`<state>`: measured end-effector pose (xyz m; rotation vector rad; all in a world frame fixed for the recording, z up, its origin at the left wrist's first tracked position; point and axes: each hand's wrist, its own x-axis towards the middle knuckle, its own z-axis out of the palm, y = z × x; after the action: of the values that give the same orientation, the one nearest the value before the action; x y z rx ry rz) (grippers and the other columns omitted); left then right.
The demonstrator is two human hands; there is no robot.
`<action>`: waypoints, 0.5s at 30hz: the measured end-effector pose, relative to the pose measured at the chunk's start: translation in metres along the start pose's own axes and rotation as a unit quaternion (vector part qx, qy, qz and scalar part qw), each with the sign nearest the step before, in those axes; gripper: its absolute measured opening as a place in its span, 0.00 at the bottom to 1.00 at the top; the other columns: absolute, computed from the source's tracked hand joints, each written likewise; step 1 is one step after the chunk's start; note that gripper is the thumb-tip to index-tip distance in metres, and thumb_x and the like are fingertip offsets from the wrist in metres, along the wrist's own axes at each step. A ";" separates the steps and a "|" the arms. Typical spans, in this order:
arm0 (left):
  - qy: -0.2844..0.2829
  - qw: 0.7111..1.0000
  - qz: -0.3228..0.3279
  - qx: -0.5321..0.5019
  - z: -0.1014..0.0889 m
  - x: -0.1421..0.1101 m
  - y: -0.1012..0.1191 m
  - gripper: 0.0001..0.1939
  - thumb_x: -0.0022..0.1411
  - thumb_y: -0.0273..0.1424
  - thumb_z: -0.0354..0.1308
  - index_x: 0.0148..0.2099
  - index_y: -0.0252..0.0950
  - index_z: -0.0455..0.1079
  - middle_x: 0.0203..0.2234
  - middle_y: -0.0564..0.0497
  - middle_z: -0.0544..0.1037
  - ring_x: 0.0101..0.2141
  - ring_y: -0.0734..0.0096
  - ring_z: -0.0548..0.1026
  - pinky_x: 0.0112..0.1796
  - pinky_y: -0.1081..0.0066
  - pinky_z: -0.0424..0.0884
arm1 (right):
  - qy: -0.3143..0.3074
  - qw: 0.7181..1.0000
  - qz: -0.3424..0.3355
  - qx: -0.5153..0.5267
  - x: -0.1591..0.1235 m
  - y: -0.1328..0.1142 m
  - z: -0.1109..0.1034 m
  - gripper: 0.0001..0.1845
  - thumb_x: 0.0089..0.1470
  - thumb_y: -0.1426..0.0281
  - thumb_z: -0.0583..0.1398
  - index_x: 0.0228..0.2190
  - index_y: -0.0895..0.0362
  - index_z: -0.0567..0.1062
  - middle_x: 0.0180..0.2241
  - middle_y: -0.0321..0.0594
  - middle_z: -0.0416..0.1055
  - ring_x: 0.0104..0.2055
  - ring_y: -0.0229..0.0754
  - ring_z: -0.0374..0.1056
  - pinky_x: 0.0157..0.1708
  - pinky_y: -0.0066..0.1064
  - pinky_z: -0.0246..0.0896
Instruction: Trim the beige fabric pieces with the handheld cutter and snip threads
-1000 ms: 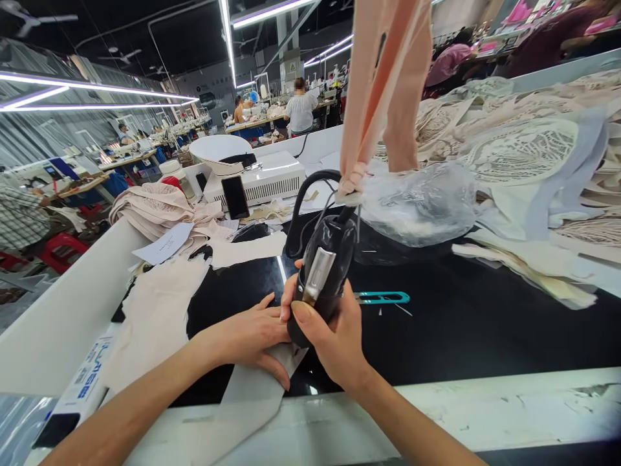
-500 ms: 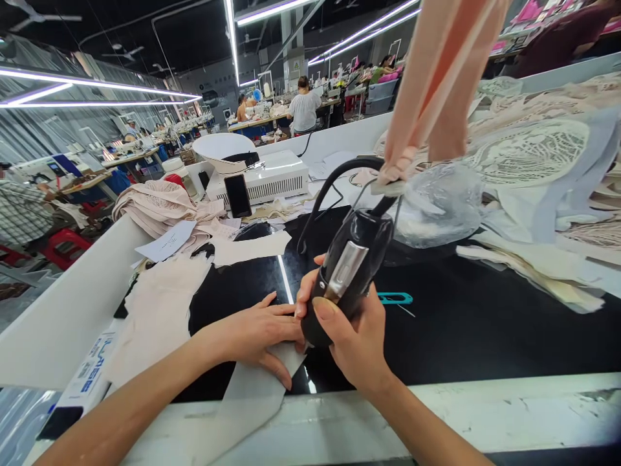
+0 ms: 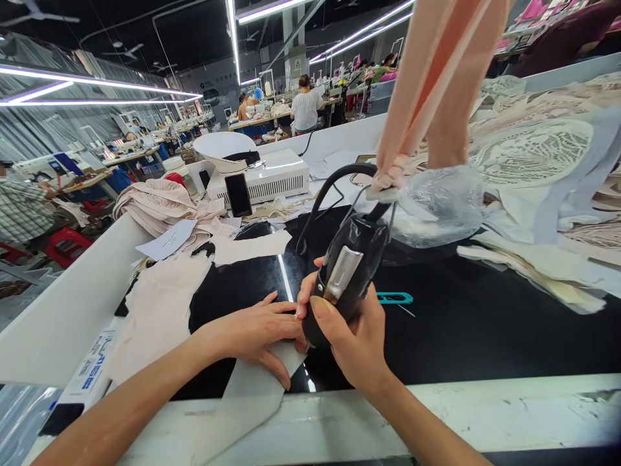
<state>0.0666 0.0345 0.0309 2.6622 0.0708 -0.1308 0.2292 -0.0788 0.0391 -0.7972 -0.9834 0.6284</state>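
Note:
My right hand (image 3: 352, 336) is wrapped round a corded black handheld power tool (image 3: 342, 272) with a metal plate on its side. It looks like an electric fabric cutter; its working end is low, hidden behind the body and my fingers. My left hand (image 3: 264, 333) lies flat, fingers spread, pressing a pale fabric piece (image 3: 257, 385) onto the black work surface. Its fingertips are right beside the tool's lower end. The fabric hangs over the table's white front edge. Pink fabric strips (image 3: 422, 84) are tied at the tool's top, by its cord (image 3: 323, 188).
A teal slim tool (image 3: 395, 298) lies right of my right hand. Pale cut pieces (image 3: 158, 310) lie at left, near a phone (image 3: 237, 195) leaning on a white box (image 3: 281, 173). A plastic bag (image 3: 436, 207) and lace pieces (image 3: 533, 155) are piled at right. People sit at machines behind.
The top of the black tool has tilted slightly to the left, and the pink strips have shifted with it. My left hand and the fabric look almost unmoved.

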 end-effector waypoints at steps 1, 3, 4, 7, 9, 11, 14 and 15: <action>-0.001 1.000 -0.002 -0.005 0.000 0.000 0.000 0.25 0.63 0.41 0.80 0.57 0.42 0.79 0.64 0.42 0.79 0.71 0.41 0.68 0.73 0.32 0.55 | 0.003 1.000 0.003 0.001 0.000 0.000 0.000 0.12 0.61 0.63 0.71 0.46 0.47 0.78 0.32 0.31 0.78 0.27 0.38 0.74 0.32 0.33 0.77; -0.002 1.000 -0.004 -0.014 -0.001 0.000 0.000 0.24 0.62 0.40 0.80 0.57 0.42 0.79 0.62 0.42 0.80 0.71 0.41 0.68 0.73 0.32 0.53 | 0.012 1.000 0.012 0.009 -0.001 -0.001 0.000 0.14 0.61 0.61 0.71 0.46 0.47 0.78 0.34 0.32 0.80 0.31 0.40 0.77 0.35 0.35 0.80; -0.002 1.000 -0.004 -0.017 -0.001 0.000 0.000 0.24 0.62 0.40 0.80 0.57 0.41 0.79 0.62 0.42 0.80 0.71 0.41 0.68 0.74 0.32 0.52 | 0.015 1.000 0.019 0.016 -0.002 -0.001 0.000 0.15 0.61 0.59 0.72 0.47 0.47 0.78 0.35 0.34 0.81 0.32 0.42 0.79 0.38 0.37 0.81; -0.002 1.000 0.004 -0.023 0.000 0.001 -0.002 0.28 0.63 0.40 0.80 0.62 0.42 0.78 0.64 0.42 0.79 0.74 0.41 0.63 0.76 0.32 0.44 | 0.006 0.999 0.033 0.032 -0.006 -0.002 0.002 0.18 0.60 0.54 0.73 0.47 0.46 0.78 0.38 0.37 0.84 0.36 0.46 0.81 0.41 0.41 0.83; 0.001 1.000 0.010 -0.025 0.000 0.001 -0.003 0.34 0.61 0.39 0.81 0.66 0.43 0.76 0.68 0.42 0.76 0.76 0.41 0.59 0.76 0.33 0.42 | -0.002 0.999 0.030 0.027 -0.009 -0.001 0.004 0.19 0.59 0.55 0.73 0.48 0.45 0.78 0.38 0.36 0.83 0.37 0.45 0.81 0.41 0.41 0.82; 0.005 0.999 0.013 -0.030 0.000 0.002 -0.003 0.41 0.59 0.37 0.82 0.71 0.45 0.73 0.73 0.42 0.71 0.77 0.39 0.57 0.76 0.33 0.41 | -0.001 1.000 0.025 0.012 -0.011 -0.001 0.004 0.18 0.60 0.57 0.72 0.49 0.45 0.78 0.38 0.35 0.83 0.38 0.45 0.80 0.42 0.41 0.81; 0.002 0.999 0.015 -0.038 0.001 0.003 -0.004 0.44 0.60 0.34 0.82 0.74 0.47 0.69 0.74 0.43 0.69 0.76 0.42 0.59 0.76 0.33 0.39 | 0.001 0.999 0.033 0.002 -0.012 0.000 0.004 0.17 0.62 0.59 0.71 0.50 0.45 0.77 0.39 0.36 0.83 0.39 0.46 0.80 0.45 0.43 0.80; 0.000 0.999 0.014 -0.038 0.001 0.003 -0.004 0.44 0.60 0.34 0.81 0.74 0.48 0.69 0.74 0.44 0.70 0.76 0.43 0.59 0.76 0.33 0.38 | 0.000 0.999 0.038 0.005 -0.012 0.000 0.004 0.18 0.61 0.58 0.71 0.50 0.46 0.76 0.40 0.36 0.83 0.40 0.46 0.80 0.46 0.44 0.81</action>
<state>0.0690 0.0379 0.0278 2.5865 0.0369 -0.1159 0.2205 -0.0868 0.0350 -0.8285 -0.9520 0.6985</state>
